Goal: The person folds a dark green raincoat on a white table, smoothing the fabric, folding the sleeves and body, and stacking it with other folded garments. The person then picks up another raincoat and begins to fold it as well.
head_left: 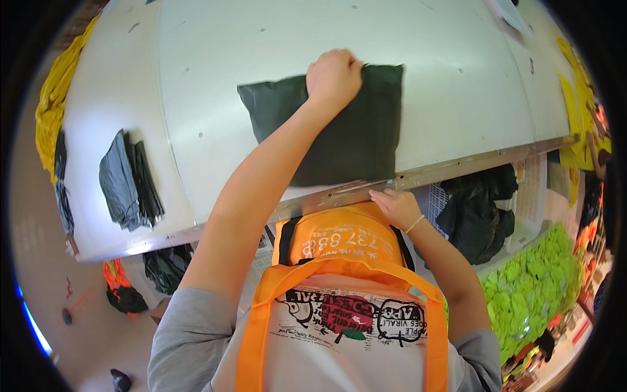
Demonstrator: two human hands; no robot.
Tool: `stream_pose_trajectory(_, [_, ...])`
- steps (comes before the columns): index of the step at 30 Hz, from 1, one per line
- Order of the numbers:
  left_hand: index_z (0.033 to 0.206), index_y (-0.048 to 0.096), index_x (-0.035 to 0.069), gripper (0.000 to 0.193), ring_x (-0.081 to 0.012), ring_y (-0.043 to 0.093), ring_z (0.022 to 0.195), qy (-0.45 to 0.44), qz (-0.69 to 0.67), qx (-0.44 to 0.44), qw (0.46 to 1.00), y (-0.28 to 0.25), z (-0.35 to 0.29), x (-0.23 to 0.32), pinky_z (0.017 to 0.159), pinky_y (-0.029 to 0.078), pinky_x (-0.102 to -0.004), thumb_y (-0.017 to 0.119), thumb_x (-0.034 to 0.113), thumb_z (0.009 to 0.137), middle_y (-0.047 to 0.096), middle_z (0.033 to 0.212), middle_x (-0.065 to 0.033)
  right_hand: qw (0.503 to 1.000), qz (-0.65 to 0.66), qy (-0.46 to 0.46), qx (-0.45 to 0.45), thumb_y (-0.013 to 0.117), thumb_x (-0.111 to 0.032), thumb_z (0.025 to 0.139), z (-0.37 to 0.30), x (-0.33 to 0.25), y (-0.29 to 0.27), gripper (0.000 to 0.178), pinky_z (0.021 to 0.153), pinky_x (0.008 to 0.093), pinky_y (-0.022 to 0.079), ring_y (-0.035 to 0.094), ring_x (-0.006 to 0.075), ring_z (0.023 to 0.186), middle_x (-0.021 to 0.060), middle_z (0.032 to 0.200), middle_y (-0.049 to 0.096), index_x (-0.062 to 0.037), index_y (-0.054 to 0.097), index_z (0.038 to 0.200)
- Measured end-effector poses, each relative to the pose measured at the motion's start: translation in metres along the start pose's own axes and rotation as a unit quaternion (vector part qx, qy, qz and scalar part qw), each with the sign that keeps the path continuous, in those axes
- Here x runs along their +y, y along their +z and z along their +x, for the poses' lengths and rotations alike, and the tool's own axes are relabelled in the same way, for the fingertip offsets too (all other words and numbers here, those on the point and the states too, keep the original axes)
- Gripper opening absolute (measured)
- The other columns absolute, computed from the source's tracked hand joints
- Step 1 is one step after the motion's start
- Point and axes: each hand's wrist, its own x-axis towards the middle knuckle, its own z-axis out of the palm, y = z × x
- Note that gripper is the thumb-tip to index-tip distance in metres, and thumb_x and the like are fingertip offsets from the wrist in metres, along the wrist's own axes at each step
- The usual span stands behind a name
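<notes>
A flat, dark green piece of fabric (353, 140), roughly rectangular, lies on the white table in front of me. My left hand (334, 77) is closed in a fist at its far edge, gripping the cloth, and my left forearm crosses over part of it. Close to my body, my right hand (397, 208) is at the table's front edge, just below the cloth's near edge. Its fingers are curled together; what they hold, if anything, is hidden. An orange apron (343, 235) with printing covers my front.
The white table (222, 39) has a metal-trimmed front edge. On its left lies a stack of dark fabric pieces (127, 183). Yellow cloth (59, 98) hangs at the far left. Right of me are a white basket (532, 209) holding dark cloth and a lime-green heap (532, 287).
</notes>
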Motion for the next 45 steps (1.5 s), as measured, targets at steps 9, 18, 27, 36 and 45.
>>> stream_pose_trajectory(9, [0.085,0.065,0.01,0.02,-0.0296,0.059,0.086,0.071,-0.1,0.016,0.992,-0.048,-0.184,0.067,0.072,0.048,-0.0378,0.073,0.02,0.07,0.062,0.088,-0.0104,0.569,0.75,0.337,0.012,0.04,-0.049,0.094,0.04,0.054,-0.066,0.062,0.095,0.0335,0.04,0.051,0.0214,0.112,0.013,0.124,0.054,0.0025,0.043,0.129])
stream_pose_trajectory(18, [0.139,0.027,0.002,0.067,-0.0397,0.044,0.114,-0.378,-0.132,0.181,0.898,0.021,-0.323,-0.034,0.095,0.038,-0.0417,0.058,0.032,0.088,0.042,0.125,-0.0261,0.901,0.325,0.282,0.049,0.051,-0.041,0.092,0.039,0.034,-0.007,0.06,0.097,0.0337,0.036,0.048,0.0251,0.114,0.0189,0.124,0.05,0.0057,0.038,0.129])
stream_pose_trajectory(27, [0.143,0.017,-0.002,0.066,-0.0333,0.032,0.13,-0.51,-0.17,0.455,0.71,0.022,-0.601,-0.033,0.105,0.027,-0.0386,0.051,0.025,0.092,0.028,0.141,-0.0246,0.945,0.183,-0.121,-0.242,0.07,-0.037,0.077,0.047,-0.187,0.077,0.077,0.091,0.0395,0.043,0.052,0.0373,0.108,0.026,0.118,0.05,0.0073,0.038,0.131])
stream_pose_trajectory(36, [0.141,0.027,-0.002,0.071,-0.0265,0.036,0.128,-0.695,-0.238,0.439,0.517,-0.029,-0.703,-0.131,0.104,0.029,-0.0343,0.045,0.046,0.093,0.038,0.14,-0.0183,0.938,-0.022,-0.201,-0.281,0.057,-0.037,0.086,0.06,-0.312,0.203,0.06,0.096,0.0451,0.04,0.047,0.0363,0.115,0.021,0.127,0.047,-0.002,0.038,0.131])
stream_pose_trajectory(45, [0.119,0.054,-0.003,0.041,-0.0211,0.055,0.109,-0.537,-0.312,0.126,0.774,0.057,-0.62,-0.123,0.095,0.041,-0.0307,0.054,0.028,0.092,0.06,0.115,-0.0145,0.884,-0.001,0.134,-0.447,0.053,-0.03,0.087,-0.114,-0.059,0.152,0.038,0.093,0.0422,0.044,0.054,0.0356,0.109,0.0198,0.117,0.058,-0.0043,0.056,0.116])
